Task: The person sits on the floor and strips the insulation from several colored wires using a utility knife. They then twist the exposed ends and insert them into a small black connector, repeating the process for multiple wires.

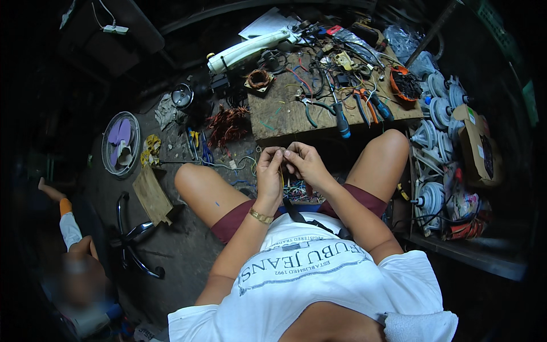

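My left hand (270, 169) and my right hand (304, 161) meet in front of me, between my knees, fingertips pinched together on a thin wire (283, 153) that is mostly hidden by the fingers. A gold bracelet sits on my left wrist. Under the hands lies a tangle of coloured wires (296, 191) on the floor. Just beyond them stands a low wooden board table (279, 117) strewn with tools: a blue-handled screwdriver (342, 121), orange-handled pliers (369, 105), green-handled pliers (310, 111) and a small copper coil (259, 78).
A white fan body (250, 48) lies at the table's far side. Left on the floor are a fan grille with purple blades (121, 142), copper wire scrap (228, 122) and a wood block (152, 194). White fan motors (439, 114) and a cardboard box (476, 145) stack on the right. A child sits lower left (74, 251).
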`<state>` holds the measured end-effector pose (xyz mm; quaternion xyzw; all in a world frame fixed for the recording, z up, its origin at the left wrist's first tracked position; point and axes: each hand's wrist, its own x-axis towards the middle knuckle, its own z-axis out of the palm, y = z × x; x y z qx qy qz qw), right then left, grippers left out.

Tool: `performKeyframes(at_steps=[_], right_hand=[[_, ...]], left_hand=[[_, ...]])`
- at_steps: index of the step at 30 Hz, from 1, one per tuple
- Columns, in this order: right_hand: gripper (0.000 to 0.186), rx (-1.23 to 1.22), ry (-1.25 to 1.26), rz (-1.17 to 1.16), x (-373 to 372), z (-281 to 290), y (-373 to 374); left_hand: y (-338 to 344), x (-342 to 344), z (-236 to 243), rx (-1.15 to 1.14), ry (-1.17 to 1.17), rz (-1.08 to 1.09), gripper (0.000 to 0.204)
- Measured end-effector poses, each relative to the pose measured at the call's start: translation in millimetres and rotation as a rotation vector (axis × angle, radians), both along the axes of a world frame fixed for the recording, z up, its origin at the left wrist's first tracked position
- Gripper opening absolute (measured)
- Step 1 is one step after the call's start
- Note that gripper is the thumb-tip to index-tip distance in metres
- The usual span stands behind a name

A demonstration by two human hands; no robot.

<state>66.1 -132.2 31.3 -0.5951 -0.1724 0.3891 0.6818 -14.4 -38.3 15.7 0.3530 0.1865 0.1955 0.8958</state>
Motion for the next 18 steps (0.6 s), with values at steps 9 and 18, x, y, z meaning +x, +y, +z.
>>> performKeyframes(at_steps=[9, 18], right_hand=[[0.016, 0.039, 0.013, 0.137, -30.2, -15.9, -23.5], [0.034, -0.300, -0.522, 0.030, -7.4, -31.6, 10.8]], left_hand=[[80.9, 13.8, -15.6, -0.386, -0.006, 0.224, 0.009], [46.0, 37.2, -15.4, -0.158, 0.044, 0.260, 0.010]])
